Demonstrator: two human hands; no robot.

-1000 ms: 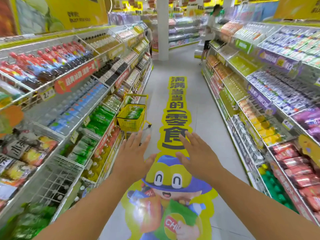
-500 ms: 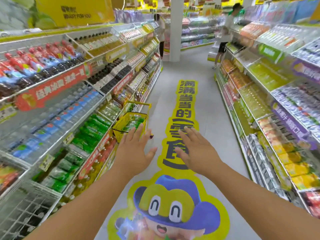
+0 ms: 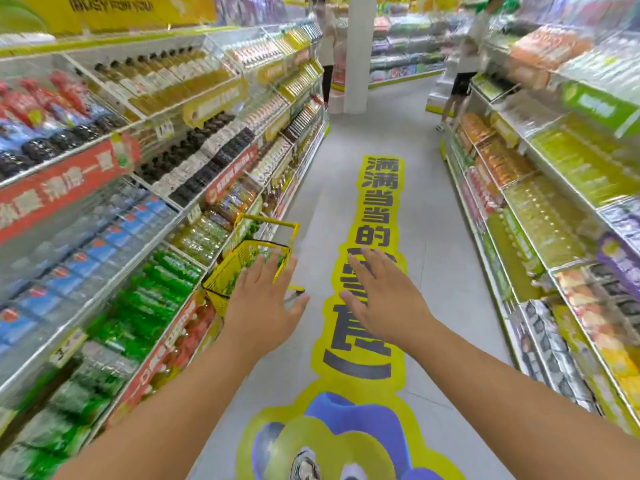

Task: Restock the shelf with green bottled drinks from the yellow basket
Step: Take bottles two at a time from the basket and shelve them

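Note:
A yellow basket [image 3: 231, 271] with a raised handle stands on the aisle floor against the left shelving, with green bottled drinks [image 3: 260, 255] inside, partly hidden by my hand. Green bottles [image 3: 152, 292] fill a shelf row just left of it. My left hand [image 3: 264, 299] is stretched out, fingers spread, in front of the basket and holds nothing. My right hand [image 3: 379, 299] is also open and empty, over the yellow floor lettering.
Drink shelves line both sides of a grey aisle with a yellow floor sticker [image 3: 375, 244]. A white pillar [image 3: 356, 50] stands at the far end. One person [image 3: 325, 46] stands by the left shelves, another [image 3: 465, 64] by the right ones.
The view has advanced down the aisle, so the basket is much closer and lies right under my left hand. Both hands stay open and outstretched.

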